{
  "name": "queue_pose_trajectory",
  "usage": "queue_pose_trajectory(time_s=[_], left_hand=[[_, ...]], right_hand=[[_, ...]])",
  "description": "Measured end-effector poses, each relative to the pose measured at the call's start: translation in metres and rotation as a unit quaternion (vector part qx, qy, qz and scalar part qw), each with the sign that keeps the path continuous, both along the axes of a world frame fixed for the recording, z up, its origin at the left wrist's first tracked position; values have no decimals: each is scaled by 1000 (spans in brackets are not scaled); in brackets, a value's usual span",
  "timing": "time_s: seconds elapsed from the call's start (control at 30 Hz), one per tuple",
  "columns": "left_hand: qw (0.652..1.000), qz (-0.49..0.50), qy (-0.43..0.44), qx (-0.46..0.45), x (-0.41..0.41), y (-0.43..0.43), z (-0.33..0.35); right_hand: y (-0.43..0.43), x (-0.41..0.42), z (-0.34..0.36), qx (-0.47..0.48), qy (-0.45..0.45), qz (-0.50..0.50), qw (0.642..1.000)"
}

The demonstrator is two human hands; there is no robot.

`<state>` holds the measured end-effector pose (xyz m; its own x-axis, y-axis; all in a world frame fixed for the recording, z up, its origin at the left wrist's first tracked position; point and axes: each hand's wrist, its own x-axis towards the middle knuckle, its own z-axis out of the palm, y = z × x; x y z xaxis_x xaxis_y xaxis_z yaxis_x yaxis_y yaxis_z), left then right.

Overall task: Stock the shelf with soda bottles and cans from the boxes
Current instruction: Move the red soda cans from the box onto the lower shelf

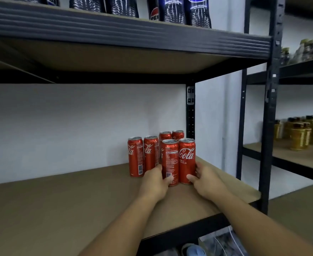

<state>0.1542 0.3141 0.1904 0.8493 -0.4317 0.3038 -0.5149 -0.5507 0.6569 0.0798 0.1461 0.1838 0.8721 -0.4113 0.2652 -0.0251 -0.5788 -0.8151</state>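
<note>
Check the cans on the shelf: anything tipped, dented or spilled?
Nothing stands out. All six cans stand upright on the shelf, no dents or spills visible. The left hand and right hand each grip a front can.

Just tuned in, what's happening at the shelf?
A person is stocking cola onto the brown shelf board. The left hand grips the front left can and the right hand grips the front right can, both standing on the board. Four more cans stand beside and behind them. Pepsi bottles stand on the shelf above.
</note>
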Motion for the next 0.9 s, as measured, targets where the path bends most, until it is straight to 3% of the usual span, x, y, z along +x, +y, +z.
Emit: queue_pose_trajectory(time_s=[0.13, 0.4, 0.63, 0.9], left_hand=[[1000, 2, -12, 10, -1, 3, -1], [991, -65, 2, 114, -26, 37, -3], [955, -67, -45, 285, -69, 78, -4], [939, -78, -83, 323, -126, 145, -10]], right_hand=[[-2, -2, -1, -17, 16, -3, 1000], [8, -30, -4, -200, 133, -48, 970], [46, -73, -14, -325, 184, 23, 927], [114, -128, -12, -351, 174, 112, 913]])
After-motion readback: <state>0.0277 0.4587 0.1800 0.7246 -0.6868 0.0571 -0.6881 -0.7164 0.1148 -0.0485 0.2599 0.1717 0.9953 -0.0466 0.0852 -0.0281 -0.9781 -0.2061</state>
